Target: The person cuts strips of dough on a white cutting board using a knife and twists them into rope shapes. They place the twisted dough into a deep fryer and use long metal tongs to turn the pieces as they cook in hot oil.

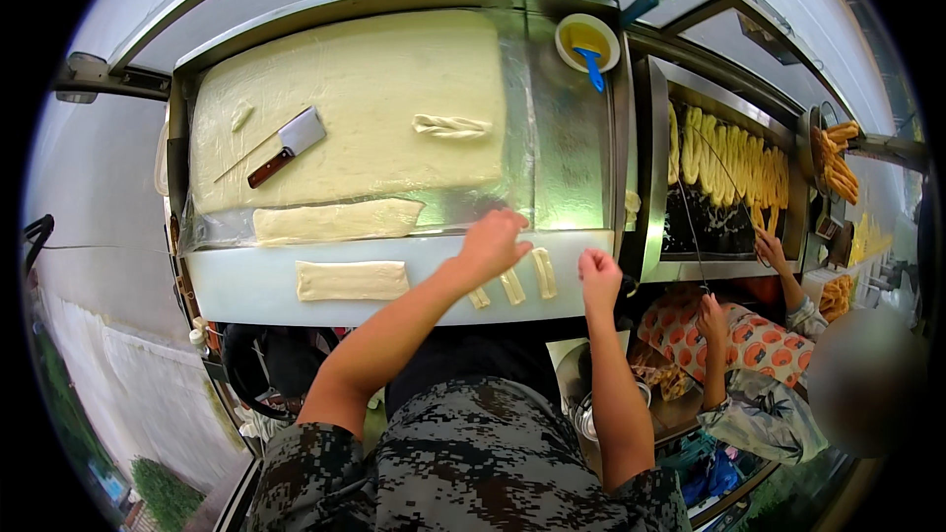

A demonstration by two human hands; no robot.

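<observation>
My left hand (496, 246) reaches over the far edge of the white cutting board (236, 281). Its fingers are loosely bent and apart, with nothing visible in them. Just right of it, my right hand (599, 281) is raised at the board's right end, fingers curled together; whatever they may hold is hidden. Between and below the hands lie short dough strips, one upright strip (544, 273) nearest my right hand and another strip (511, 287) beside it. Farther left on the board rests a flat dough piece (352, 281).
Behind the board is a large dough slab (365, 89) under clear film, with a cleaver (288, 146) and a twisted dough piece (451, 127) on top. A long dough strip (337, 222) lies nearer. A bowl (588, 42) holds a blue brush. Rightward, a co-worker's hand (771, 251) works at a fryer (650, 227).
</observation>
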